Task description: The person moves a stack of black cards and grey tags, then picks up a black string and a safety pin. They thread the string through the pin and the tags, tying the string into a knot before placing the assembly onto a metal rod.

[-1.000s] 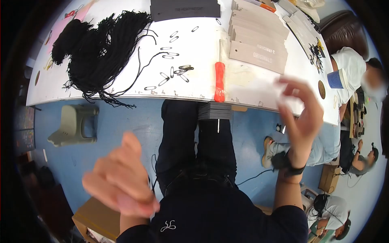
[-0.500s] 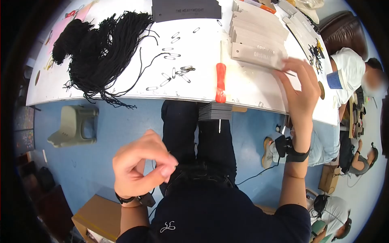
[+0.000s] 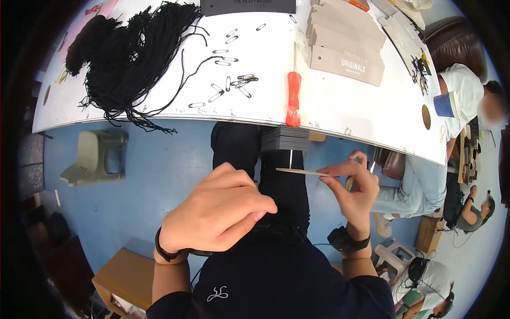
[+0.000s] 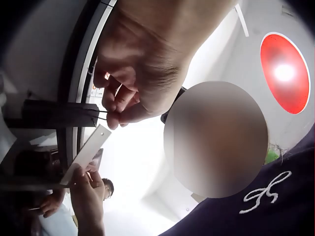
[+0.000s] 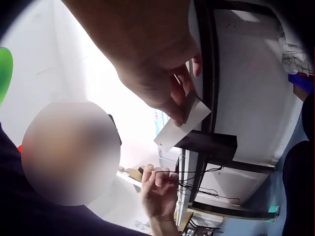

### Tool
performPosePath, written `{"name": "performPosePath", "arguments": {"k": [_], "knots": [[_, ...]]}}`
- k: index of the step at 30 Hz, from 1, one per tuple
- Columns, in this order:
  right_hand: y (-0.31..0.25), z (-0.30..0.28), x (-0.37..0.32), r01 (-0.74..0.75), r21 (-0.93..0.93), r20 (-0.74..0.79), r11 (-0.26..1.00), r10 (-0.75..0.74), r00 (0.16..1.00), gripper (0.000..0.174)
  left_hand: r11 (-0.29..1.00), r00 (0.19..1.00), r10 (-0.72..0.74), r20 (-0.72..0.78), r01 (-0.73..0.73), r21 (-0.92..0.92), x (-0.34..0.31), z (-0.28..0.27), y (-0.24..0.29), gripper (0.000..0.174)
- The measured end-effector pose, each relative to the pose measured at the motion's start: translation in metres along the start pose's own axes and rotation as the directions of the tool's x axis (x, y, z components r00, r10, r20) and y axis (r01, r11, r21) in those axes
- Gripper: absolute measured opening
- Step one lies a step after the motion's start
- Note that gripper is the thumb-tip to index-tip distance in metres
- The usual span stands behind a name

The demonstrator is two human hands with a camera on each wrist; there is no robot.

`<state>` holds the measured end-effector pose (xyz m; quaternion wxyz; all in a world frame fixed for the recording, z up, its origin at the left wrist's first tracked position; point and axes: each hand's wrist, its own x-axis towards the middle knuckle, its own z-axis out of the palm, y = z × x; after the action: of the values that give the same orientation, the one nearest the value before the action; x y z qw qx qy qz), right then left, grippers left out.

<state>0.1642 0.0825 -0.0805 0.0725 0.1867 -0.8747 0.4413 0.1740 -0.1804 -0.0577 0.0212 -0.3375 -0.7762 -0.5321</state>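
Note:
My right hand point(image 3: 353, 186) pinches a beige card tag point(image 3: 300, 171) by one end, edge-on in the head view. The right wrist view shows the tag's face point(image 5: 183, 129), with a small hole near a corner. My left hand point(image 3: 218, 207) is beside it, fingers curled, thumb against the index finger. In the left wrist view, thin black cord point(image 4: 102, 111) runs to its fingertips; the head view hides it. Ahead of both hands, a stack of dark cards point(image 3: 285, 139) sits at the table edge, a thin metal rod point(image 3: 290, 159) pointing from it towards me.
On the white table point(image 3: 255, 106) lie a heap of black cords point(image 3: 127, 64), several safety pins point(image 3: 244, 81), a red-handled screwdriver point(image 3: 293, 98) and beige tags point(image 3: 348, 66) printed ORIGINALS. A dark card pile point(image 3: 247, 5) lies behind. People sit at the right; a stool point(image 3: 98, 157) stands left.
My right hand has reached to the beige pile, taken a tag and brought it back over my lap. The left hand has moved right and up, towards the tag.

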Motion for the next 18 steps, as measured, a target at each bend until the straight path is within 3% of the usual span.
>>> {"name": "performPosePath", "arguments": {"k": [2, 5, 7, 8, 9, 10, 11, 13, 15, 17, 18], "knots": [[0.005, 0.005, 0.001, 0.018, -0.013, 0.005, 1.000, -0.018, 1.000, 0.014, 1.000, 1.000, 0.014, 0.004, -0.014, 0.013, 0.002, 0.003, 0.001, 0.016], [0.012, 0.020, -0.004, -0.039, 0.110, -0.011, 0.993, 0.040, 0.999, 0.013, 0.996, 0.999, 0.036, -0.027, -0.033, 0.083, 0.006, 0.010, 0.001, 0.015], [0.017, 0.029, -0.008, -0.229, 0.282, -0.009, 0.931, 0.241, 0.970, 0.018, 0.989, 0.997, 0.049, -0.052, -0.041, 0.144, 0.011, 0.012, 0.000, 0.014], [0.015, 0.034, -0.008, -0.229, 0.285, -0.008, 0.931, 0.241, 0.970, 0.018, 0.988, 0.998, 0.020, -0.058, -0.011, 0.154, 0.014, 0.012, -0.001, 0.014], [0.012, 0.040, -0.007, -0.036, 0.099, -0.233, 0.994, 0.059, 0.971, 0.023, 0.986, 0.998, -0.007, -0.065, 0.018, 0.165, 0.016, 0.013, -0.001, 0.014], [0.011, 0.043, -0.007, 0.120, -0.128, -0.408, 0.985, -0.162, 0.899, 0.030, 0.993, 0.993, -0.006, -0.117, 0.020, 0.118, 0.018, 0.018, -0.002, 0.013], [0.010, 0.041, -0.008, 0.120, -0.128, -0.409, 0.985, -0.162, 0.898, 0.030, 0.993, 0.993, -0.006, -0.117, 0.020, 0.119, 0.020, 0.018, -0.002, 0.013], [0.002, 0.032, -0.010, 0.293, 0.114, -0.154, 0.949, -0.274, 0.949, 0.044, 0.996, 0.995, 0.026, -0.096, -0.019, 0.083, 0.022, 0.020, -0.002, 0.012], [-0.006, 0.041, 0.000, 0.242, 0.364, 0.040, 0.899, -0.275, 0.961, 0.052, 0.997, 0.995, 0.054, -0.078, -0.049, 0.066, 0.022, 0.023, -0.002, 0.011], [-0.013, 0.057, -0.006, 0.041, 0.632, 0.124, 0.774, -0.153, 0.980, 0.038, 0.995, 0.994, 0.090, -0.064, -0.086, 0.054, 0.024, 0.024, -0.004, 0.011], [-0.010, 0.054, -0.007, 0.041, 0.632, 0.122, 0.774, -0.151, 0.981, 0.038, 0.994, 0.994, 0.079, -0.069, -0.074, 0.082, 0.024, 0.025, -0.005, 0.011]]}}
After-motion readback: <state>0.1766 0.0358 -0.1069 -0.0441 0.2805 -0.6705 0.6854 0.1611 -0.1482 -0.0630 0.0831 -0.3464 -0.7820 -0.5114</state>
